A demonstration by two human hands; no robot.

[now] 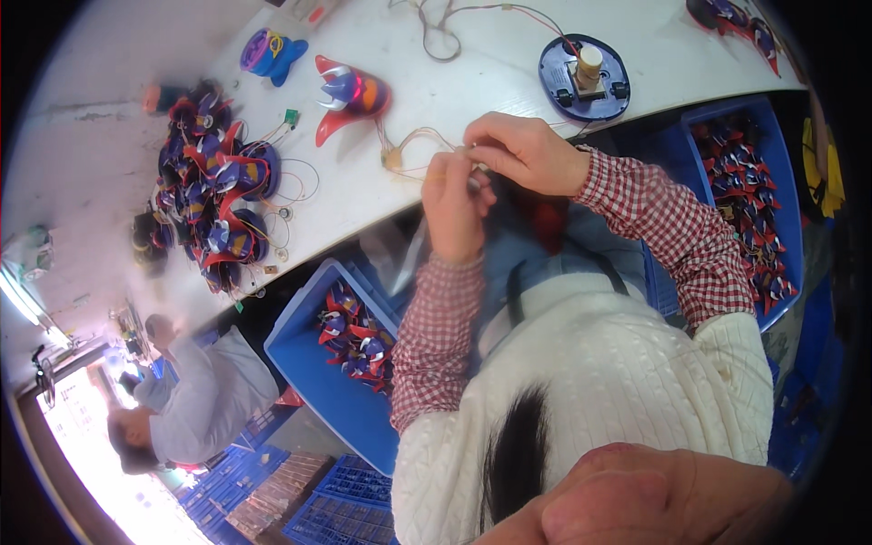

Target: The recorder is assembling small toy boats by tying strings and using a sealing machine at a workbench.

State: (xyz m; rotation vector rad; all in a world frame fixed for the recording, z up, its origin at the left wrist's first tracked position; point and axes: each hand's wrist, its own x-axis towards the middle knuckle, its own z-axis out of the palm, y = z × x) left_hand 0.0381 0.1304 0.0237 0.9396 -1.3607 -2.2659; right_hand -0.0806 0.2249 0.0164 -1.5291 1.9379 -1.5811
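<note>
At the front edge of the white table, my left hand [452,202] and my right hand [529,153] meet fingertip to fingertip. Both are closed in a pinch on thin wires [427,133]; the exact spot between the fingers is too small to make out. These wires lead left past a small tan piece [392,160] to a purple toy figure [357,94] with red cape-like parts, lying on its side. A red glow shows on its body. Beyond my right hand sits a round dark blue base [586,80] with a cream cylindrical part, a wire trailing from its top.
A heap of similar purple and red toy parts [213,182] with loose wires covers the table's left. A blue and purple piece [271,56] lies at the back. Blue bins of toy parts stand at my left [300,350] and right [788,182]. Another person [213,391] works at lower left.
</note>
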